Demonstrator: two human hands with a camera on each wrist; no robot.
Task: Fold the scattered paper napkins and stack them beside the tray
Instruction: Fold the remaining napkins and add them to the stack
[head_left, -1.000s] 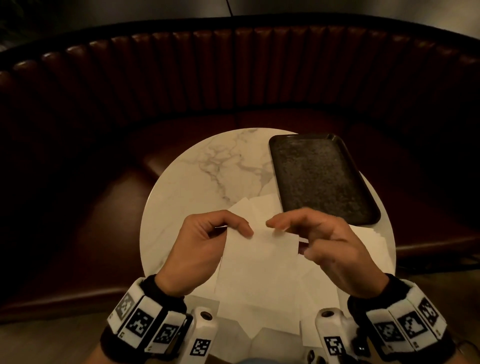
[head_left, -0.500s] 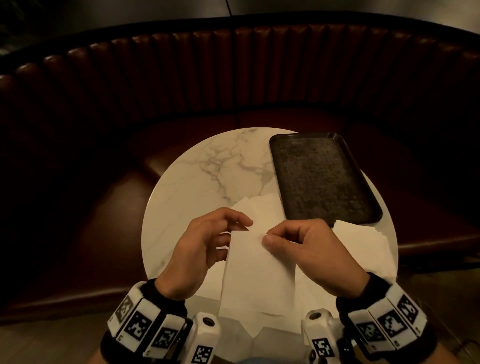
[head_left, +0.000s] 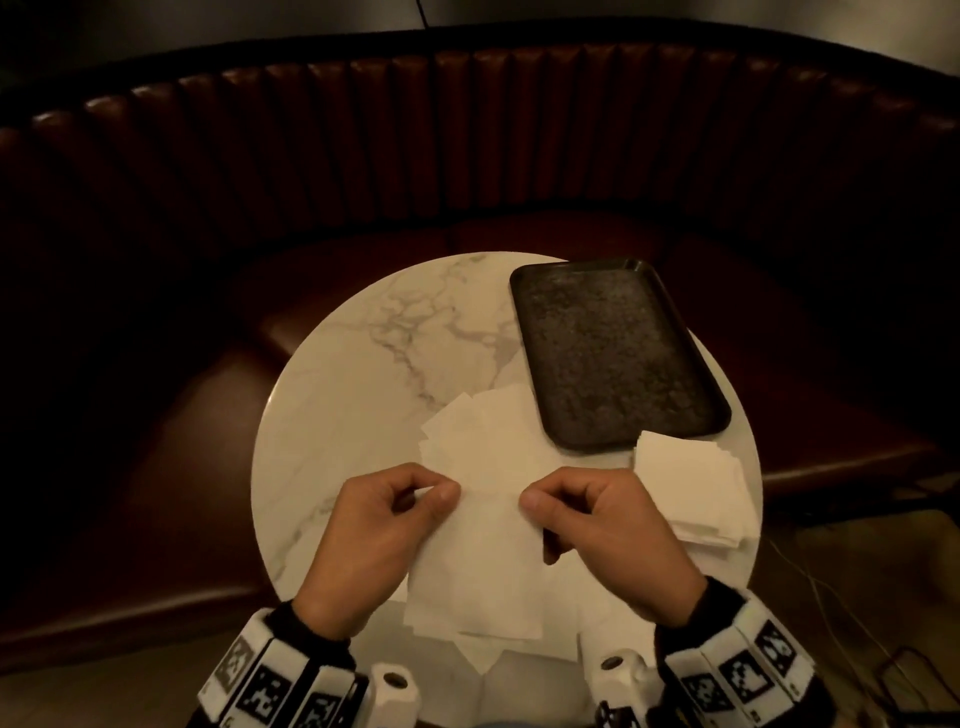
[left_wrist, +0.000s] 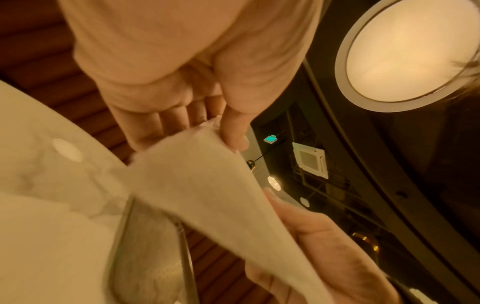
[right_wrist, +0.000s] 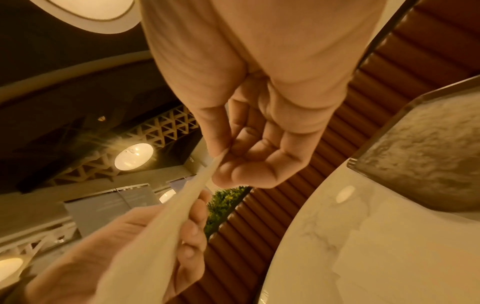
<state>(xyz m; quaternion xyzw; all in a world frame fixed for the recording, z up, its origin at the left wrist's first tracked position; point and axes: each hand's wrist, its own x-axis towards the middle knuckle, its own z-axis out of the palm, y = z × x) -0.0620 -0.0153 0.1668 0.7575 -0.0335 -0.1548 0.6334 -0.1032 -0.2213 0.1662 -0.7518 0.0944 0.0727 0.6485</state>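
A white paper napkin (head_left: 483, 561) hangs above the near part of the round marble table (head_left: 353, 374), held by its top edge. My left hand (head_left: 439, 496) pinches the top left corner (left_wrist: 221, 131) between thumb and fingers. My right hand (head_left: 532, 501) pinches the top right corner (right_wrist: 221, 158). More loose napkins (head_left: 483, 431) lie flat on the table under and beyond the held one. A stack of folded napkins (head_left: 691, 483) sits at the near right corner of the dark tray (head_left: 613, 353).
The tray takes up the right half of the table and reaches close to its rim. A curved red-brown padded bench (head_left: 467, 156) wraps round the far side. Bare marble shows at the far left of the table.
The hands have slid apart along the napkin's top edge, from nearly touching to its two corners. The right hand has drawn in, uncovering the folded stack.
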